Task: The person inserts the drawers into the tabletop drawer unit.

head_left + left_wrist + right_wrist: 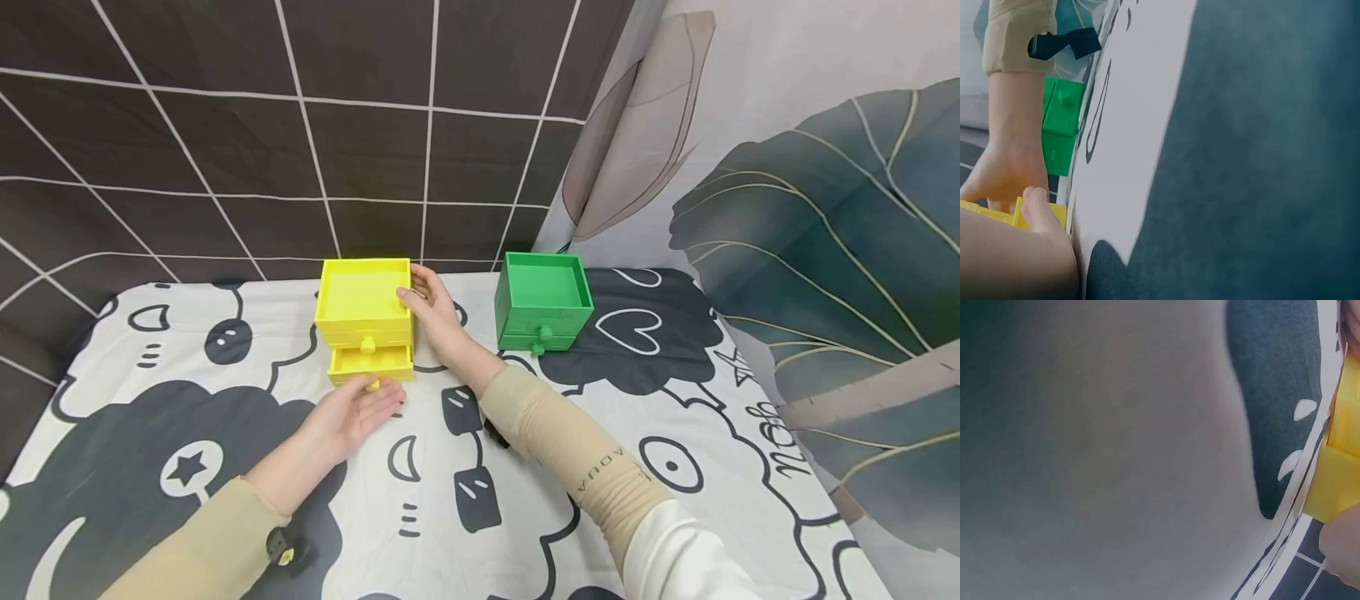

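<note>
A yellow two-drawer box [365, 292] stands on the patterned cloth, its lower drawer [371, 363] partly pulled out and its upper drawer closed. My right hand [442, 321] grips the box's right side, thumb over the top rim and fingers along the side. Palm up in front of the lower drawer, my left hand [351, 417] has the small knob [374, 385] between thumb and index finger, the other fingers extended. In the left wrist view, fingers of the left hand [1032, 250] lie against the yellow drawer front. The right wrist view catches only the box's edge [1335, 484].
A similar green drawer box [543, 304] stands to the right, both drawers closed. The black-and-white cloth [525, 492] covers the surface. Behind are a dark gridded backdrop [375, 150] and a leaf-printed curtain [825, 275] at right.
</note>
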